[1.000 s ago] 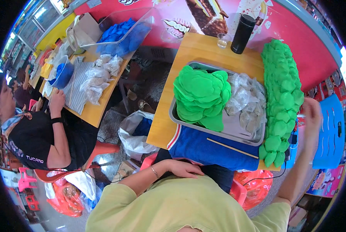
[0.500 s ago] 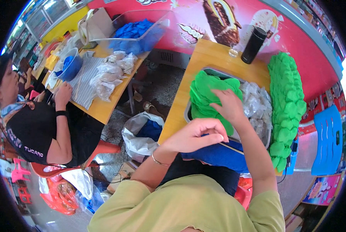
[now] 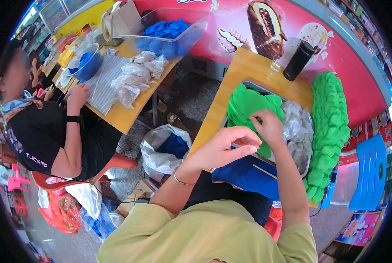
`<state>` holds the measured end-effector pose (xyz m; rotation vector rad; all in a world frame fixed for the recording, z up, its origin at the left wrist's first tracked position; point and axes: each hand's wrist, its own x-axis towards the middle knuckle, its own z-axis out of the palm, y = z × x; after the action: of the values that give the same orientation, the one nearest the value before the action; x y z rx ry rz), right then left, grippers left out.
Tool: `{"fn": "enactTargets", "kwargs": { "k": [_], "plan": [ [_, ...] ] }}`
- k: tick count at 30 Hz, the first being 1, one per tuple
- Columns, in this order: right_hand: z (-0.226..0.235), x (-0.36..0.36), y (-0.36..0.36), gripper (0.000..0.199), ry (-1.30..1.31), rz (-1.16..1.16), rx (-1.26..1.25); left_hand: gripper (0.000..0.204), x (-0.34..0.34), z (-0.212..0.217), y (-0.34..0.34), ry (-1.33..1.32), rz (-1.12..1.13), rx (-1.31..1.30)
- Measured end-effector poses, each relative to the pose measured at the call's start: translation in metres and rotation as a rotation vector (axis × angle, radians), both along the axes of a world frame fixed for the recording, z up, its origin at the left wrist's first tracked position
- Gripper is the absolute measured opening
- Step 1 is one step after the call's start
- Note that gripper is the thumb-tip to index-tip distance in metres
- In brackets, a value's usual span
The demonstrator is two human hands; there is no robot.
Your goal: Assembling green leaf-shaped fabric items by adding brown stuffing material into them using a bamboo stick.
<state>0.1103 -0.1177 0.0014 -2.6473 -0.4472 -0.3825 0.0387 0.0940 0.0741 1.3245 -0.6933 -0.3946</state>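
A heap of flat, rounded green pieces (image 3: 248, 104), apparently cloth or felt, lies in a metal tray (image 3: 310, 164) on the table before me. Over the heap's near right side is my right hand (image 3: 269, 128), its fingers bent toward the thumb; whatever they pinch, if anything, is hidden. My left hand (image 3: 231, 144), with a thin bangle at the wrist, hovers nearer to me. Its fingers curve loosely apart from the thumb, and nothing shows between them. Clear plastic bags (image 3: 296, 127) fill the tray's right part. Beneath my hands lies dark blue cloth (image 3: 244, 176) with a thin stick on it.
A long stack of green pieces (image 3: 329, 131) runs along the table's right side. A black bottle (image 3: 299, 60) stands at the back. Left of my table are an open white sack (image 3: 150, 147) and a seated person (image 3: 42, 136) at another table. A blue chair (image 3: 367, 173) stands right.
My right hand's fingers have gone from stretched over the green heap to bent inward. My left hand stays close by, its fingers slightly straighter. The whole view has shifted a little.
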Motion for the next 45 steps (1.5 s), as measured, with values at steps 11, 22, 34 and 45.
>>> {"fn": "enactTargets", "kwargs": {
  "k": [11, 22, 34, 45],
  "plan": [
    [-0.007, -0.007, -0.002, 0.013, -0.173, -0.095, 0.14, 0.019, 0.005, -0.01, -0.005, 0.009, 0.13, 0.008],
    [0.055, -0.126, -0.021, 0.007, -0.103, -0.167, 0.6, 0.063, 0.001, -0.039, -0.045, -0.264, 0.054, 0.22],
    [0.037, -0.142, -0.041, 0.006, 0.069, -0.182, 0.904, 0.019, -0.005, -0.071, -0.077, -0.033, 0.185, 0.047],
    [0.038, -0.144, -0.076, 0.006, 0.086, -0.189, 1.033, 0.023, 0.038, -0.056, -0.07, -0.633, 0.628, 0.659]
  ]
}}
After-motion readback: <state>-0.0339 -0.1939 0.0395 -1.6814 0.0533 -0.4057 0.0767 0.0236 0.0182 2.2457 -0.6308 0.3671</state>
